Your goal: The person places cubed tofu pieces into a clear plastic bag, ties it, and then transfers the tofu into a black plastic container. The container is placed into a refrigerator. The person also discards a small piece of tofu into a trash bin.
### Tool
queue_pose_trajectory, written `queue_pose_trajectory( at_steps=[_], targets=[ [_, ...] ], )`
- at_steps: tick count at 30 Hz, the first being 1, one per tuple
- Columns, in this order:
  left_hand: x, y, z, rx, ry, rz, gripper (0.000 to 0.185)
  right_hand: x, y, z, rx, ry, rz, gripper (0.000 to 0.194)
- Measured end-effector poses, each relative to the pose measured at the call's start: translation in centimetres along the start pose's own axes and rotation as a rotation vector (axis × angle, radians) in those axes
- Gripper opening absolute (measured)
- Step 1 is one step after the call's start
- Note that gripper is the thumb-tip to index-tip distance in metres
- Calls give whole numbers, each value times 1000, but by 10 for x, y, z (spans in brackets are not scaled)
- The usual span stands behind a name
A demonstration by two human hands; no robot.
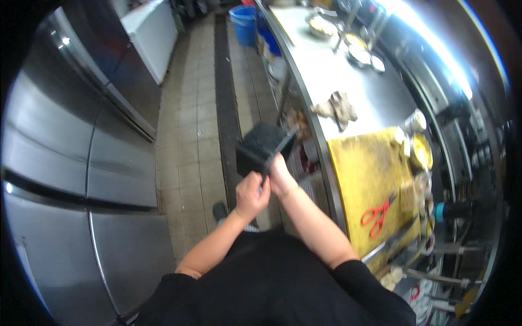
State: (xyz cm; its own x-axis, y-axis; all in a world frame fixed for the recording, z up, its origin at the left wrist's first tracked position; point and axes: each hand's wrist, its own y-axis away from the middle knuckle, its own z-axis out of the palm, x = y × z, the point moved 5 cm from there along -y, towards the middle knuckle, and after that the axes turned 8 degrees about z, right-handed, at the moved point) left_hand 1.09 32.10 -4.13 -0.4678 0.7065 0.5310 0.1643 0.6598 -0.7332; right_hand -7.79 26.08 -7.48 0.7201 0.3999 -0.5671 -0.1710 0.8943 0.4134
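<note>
Both my hands hold a dark box-shaped container [261,144] out in front of me, over the floor and beside the counter's edge. My left hand [251,193] grips its near rim with curled fingers. Against the container's right side is my right hand [281,175], whose fingers are partly hidden by it. The container is tilted and somewhat blurred, and its inside cannot be made out. To the right, a yellow cutting board [359,171] lies on the steel counter [310,73], with red-handled scissors [377,218] and a long-bladed knife [389,240] on it.
A crumpled cloth [338,109] lies beyond the board. Bowls [322,26] stand farther back, and tubs [421,150] line the board's right side. Steel refrigerator doors [49,122] flank the left. A tiled floor [187,122] runs ahead towards a blue bin [244,26] and a white chest [151,38].
</note>
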Motion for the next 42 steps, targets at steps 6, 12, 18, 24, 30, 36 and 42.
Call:
queue_pose_trajectory(
  at_steps=[6,12,18,24,30,36,42],
  targets=[
    [-29,-29,-51,-40,-14,283,16,26,-34,39,-242,-85,75,42],
    [-62,-81,-122,-84,-100,567,22,27,-68,121,-349,-25,-63,42],
    [-90,-120,-151,-162,-146,796,22,13,-94,157,-292,-51,-175,41],
    [-97,-156,-173,-171,-78,919,16,-3,-108,184,-219,-95,-269,41],
    [-98,-168,-178,-121,-72,954,15,-12,-108,190,-190,-112,-331,41],
    [-99,-165,-171,-142,-32,902,15,-15,-101,194,-205,-126,-370,41],
    [-113,-149,-138,-61,269,260,12,-18,-80,194,96,-20,-344,34]
  ],
)
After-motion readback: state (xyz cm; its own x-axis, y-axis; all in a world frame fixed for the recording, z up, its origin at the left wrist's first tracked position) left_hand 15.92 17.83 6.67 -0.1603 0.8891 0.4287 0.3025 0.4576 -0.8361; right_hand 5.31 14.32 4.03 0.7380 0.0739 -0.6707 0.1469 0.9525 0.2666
